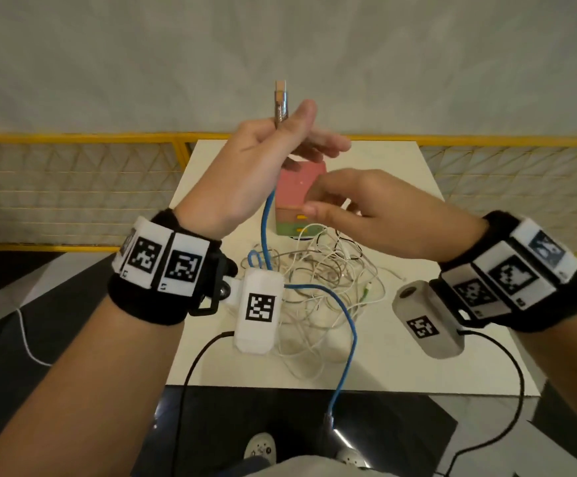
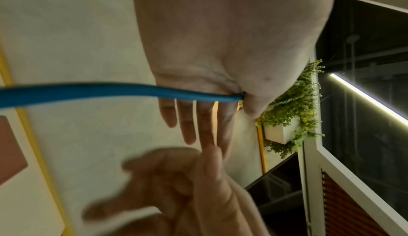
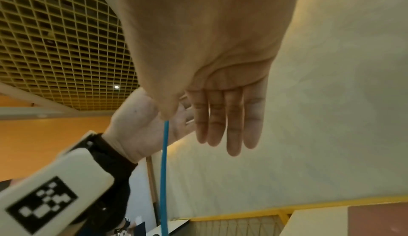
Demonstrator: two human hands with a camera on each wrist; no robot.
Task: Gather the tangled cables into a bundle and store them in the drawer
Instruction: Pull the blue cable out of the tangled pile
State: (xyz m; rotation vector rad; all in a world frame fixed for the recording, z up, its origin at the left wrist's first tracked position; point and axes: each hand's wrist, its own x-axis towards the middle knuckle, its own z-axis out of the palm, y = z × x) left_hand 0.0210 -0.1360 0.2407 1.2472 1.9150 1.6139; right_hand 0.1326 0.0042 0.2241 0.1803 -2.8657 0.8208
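My left hand (image 1: 273,142) is raised above the table and pinches the blue cable (image 1: 349,325) just below its metal plug (image 1: 281,98), thumb against the hand, other fingers stretched out. The blue cable (image 2: 110,91) drops to the table, loops through the tangle of thin white cables (image 1: 321,280), and its far end hangs over the front edge. My right hand (image 1: 349,204) hovers just right of the left hand with relaxed fingers (image 3: 220,117) and holds nothing. A small drawer chest (image 1: 297,187) with pink, orange and green fronts stands behind the tangle, its drawers pushed in.
The white table (image 1: 400,373) is small, with dark floor around it. A yellow railing with mesh (image 1: 73,139) runs behind it. Black leads trail from both wrist cameras over the table's front corners. My shoes (image 1: 259,449) show below the near edge.
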